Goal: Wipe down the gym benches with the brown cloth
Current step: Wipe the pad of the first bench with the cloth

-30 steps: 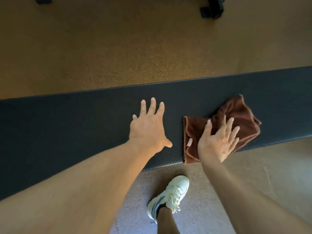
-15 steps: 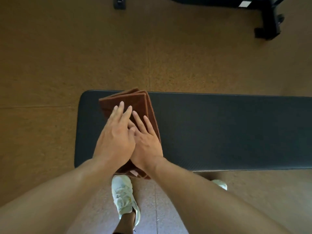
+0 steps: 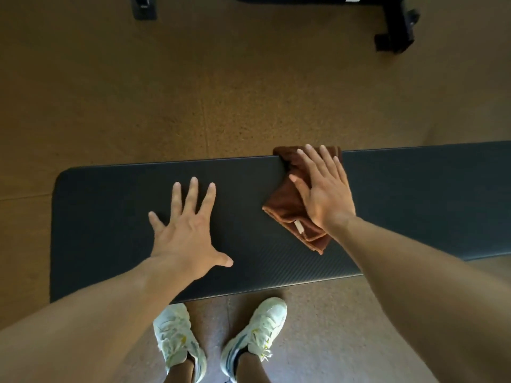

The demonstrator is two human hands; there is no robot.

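A long black padded gym bench [image 3: 110, 217] runs across the view, its rounded left end visible. The folded brown cloth [image 3: 287, 208] lies on the pad, reaching the far edge, a small white tag showing near its front corner. My right hand [image 3: 323, 189] presses flat on the cloth with straight fingers. My left hand [image 3: 188, 230] rests flat on the bare pad to the left of the cloth, fingers spread, apart from the cloth.
My two feet in white sneakers [image 3: 218, 341] stand on the brown speckled floor [image 3: 193, 92] just in front of the bench. Another black bench frame [image 3: 392, 26] and a black foot [image 3: 143, 8] stand at the far top.
Half a second ago both hands pressed the cloth at the bench's left end. Now the right hand alone has slid the cloth rightward, and the left hand rests on bare pad.
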